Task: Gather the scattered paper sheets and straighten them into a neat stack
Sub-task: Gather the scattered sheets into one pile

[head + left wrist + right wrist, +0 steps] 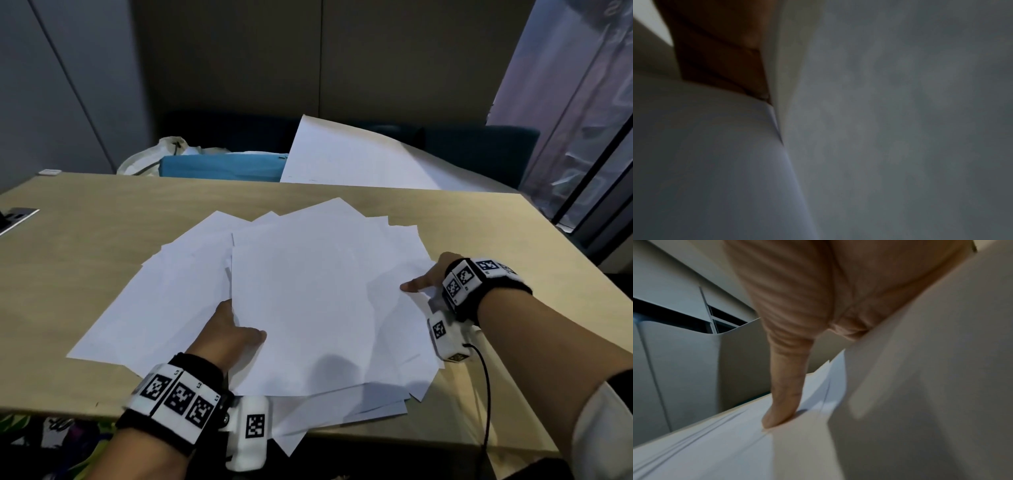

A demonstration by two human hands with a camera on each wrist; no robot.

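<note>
White paper sheets (308, 301), frame centre: my left hand (229, 329) and right hand (428, 277) pinch opposite edges; squeeze inward evenly.

White paper sheets (301, 294) lie fanned, overlapping, askew on the table, some overhanging its near edge.

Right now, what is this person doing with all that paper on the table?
A person is gathering loose white paper sheets spread in a fan across a wooden table. The left hand grips the pile's near left edge, thumb on top. The right hand holds the right edge, thumb on top. The sheets overlap at odd angles, some hanging over the table's near edge, so no neat stack yet.
</note>
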